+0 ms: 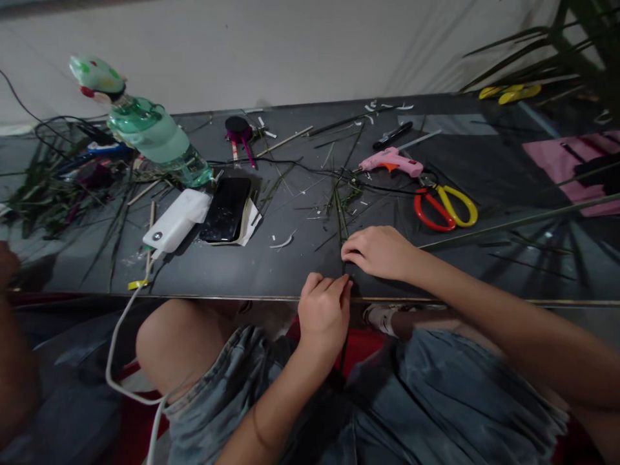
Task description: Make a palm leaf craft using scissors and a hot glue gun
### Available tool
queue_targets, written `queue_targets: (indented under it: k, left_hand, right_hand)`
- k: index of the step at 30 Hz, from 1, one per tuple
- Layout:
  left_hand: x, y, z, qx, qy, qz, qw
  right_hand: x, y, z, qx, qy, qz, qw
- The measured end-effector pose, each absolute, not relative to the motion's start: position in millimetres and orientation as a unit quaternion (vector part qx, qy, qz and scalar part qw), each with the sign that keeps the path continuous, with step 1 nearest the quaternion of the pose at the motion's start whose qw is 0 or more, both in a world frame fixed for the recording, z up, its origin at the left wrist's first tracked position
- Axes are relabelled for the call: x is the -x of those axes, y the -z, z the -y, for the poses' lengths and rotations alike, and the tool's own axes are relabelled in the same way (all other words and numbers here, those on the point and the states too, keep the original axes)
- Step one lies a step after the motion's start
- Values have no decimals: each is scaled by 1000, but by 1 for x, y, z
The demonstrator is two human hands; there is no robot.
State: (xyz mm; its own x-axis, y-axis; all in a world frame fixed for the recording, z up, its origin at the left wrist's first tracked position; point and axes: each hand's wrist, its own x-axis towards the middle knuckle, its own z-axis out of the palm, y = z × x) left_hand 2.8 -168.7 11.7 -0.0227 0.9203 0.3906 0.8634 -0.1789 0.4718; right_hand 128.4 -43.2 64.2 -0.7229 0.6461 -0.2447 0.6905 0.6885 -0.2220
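The left hand (323,311) and right hand (380,250) pinch what seems a thin leaf strip (341,223) over the near edge of the table (242,271); light, bendy, easily split, best gripped flat between fingertips.

The fingers of the left-hand grip (324,307) and the right-hand grip (380,252) conceal sections of the narrow green strip (341,223), whose lower end is lost in shadow below the desk (252,274). The blades of the scissors (444,201) are largely obscured near the pink glue gun (394,160). The picture's edge truncates the pink sheet (547,161), the white cable (113,352) and a neighbouring person's blurred arm (17,374); the mark on the white power bank (177,221) is too small to read.
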Motion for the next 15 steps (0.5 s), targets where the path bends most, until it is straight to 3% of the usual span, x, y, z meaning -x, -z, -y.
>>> queue_targets:
  k: [15]
  left_hand:
    - [-11,-13,171,-693,-285,-660,56]
  right_hand:
    - [-118,-71,46,-345,84,-924,140]
